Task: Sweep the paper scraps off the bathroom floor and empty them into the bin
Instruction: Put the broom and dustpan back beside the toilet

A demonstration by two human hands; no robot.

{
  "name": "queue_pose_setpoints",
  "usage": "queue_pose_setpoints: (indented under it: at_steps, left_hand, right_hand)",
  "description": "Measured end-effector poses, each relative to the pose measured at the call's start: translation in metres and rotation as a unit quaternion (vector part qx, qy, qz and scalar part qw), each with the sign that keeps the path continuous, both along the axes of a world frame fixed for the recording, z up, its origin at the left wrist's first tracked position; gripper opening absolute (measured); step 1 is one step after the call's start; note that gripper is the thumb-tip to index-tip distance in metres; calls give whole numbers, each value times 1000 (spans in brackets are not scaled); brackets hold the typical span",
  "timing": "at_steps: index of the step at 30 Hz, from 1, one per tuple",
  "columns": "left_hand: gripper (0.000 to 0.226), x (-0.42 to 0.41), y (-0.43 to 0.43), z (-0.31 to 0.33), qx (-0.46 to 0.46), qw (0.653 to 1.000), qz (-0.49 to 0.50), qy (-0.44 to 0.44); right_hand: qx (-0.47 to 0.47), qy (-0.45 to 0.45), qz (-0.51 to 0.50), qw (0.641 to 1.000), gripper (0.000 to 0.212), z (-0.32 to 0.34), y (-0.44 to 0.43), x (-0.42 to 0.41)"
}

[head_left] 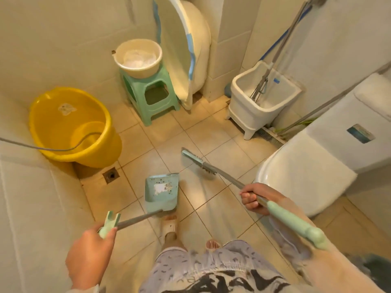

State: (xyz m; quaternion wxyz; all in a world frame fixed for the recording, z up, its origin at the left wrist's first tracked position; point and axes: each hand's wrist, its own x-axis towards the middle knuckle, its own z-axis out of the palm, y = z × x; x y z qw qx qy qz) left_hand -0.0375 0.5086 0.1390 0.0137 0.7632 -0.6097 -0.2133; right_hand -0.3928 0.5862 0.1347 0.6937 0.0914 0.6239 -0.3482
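Left hand [90,253] closed around the green grip at the top of the dustpan [161,192] handle, fingers wrapped, thumb on top beside the forked clip; the grey shaft runs away from that grip, forward and to the right, down to the pan. Pan sits flat on the tiled floor [213,140], mouth facing away from the person. Inside it, ahead of the left grip: one white paper scrap [159,188] near the middle, ringed by dark specks and small bits. Right hand [255,198] clamped shut on the broom [200,162] shaft, just below the green sleeve; that sleeve passes back along the forearm. From this grip the shaft slopes forward and left to the broom head, which is blurred and lies past the pan's far right corner, near it but apart; whether the bristles touch the tile I cannot tell. Beyond the left grip, far forward and to the left, a yellow tub [69,125] in the corner with a floor drain [111,175] between it and the pan. Farther forward, a green stool [151,96] carrying a cream basin [138,58]. Forward of the right grip, a white mop sink [263,98]; just right of that hand, the toilet [304,172]. A slippered foot [169,226] stands just behind the pan.
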Motion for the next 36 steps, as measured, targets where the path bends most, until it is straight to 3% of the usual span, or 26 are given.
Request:
queue_pose_setpoints:
  at_steps: [8, 13, 17, 25, 29, 33, 36]
  left_hand:
    - [33, -26, -170, 6, -45, 958, -273, -72]
    - [25, -66, -231, 13, -81, 933, -345, -56]
    - [24, -123, -285, 13, -69, 909, -407, -50]
    - [27, -240, -354, 14, -47, 851, -519, -66]
    - [34, -299, -380, 19, -72, 788, -598, -129]
    - [32, -369, -391, 22, -83, 696, -695, -161]
    - [32, -412, -384, 21, -88, 623, -759, -169]
  right_hand:
    - [-16, -18, -134, 991, 39, -4, -70, 34]
    - [-7, -40, -207, 977, 39, -5, -77, 38]
    - [6, -71, -289, 955, 39, -10, -88, 36]
    - [-3, -111, -471, 875, 33, -23, -110, -13]
    - [-27, -105, -526, 844, 38, -14, -133, -53]
    - [-94, -81, -597, 793, 19, 4, -153, -77]
    - [-127, -79, -632, 760, 36, 11, -163, -84]
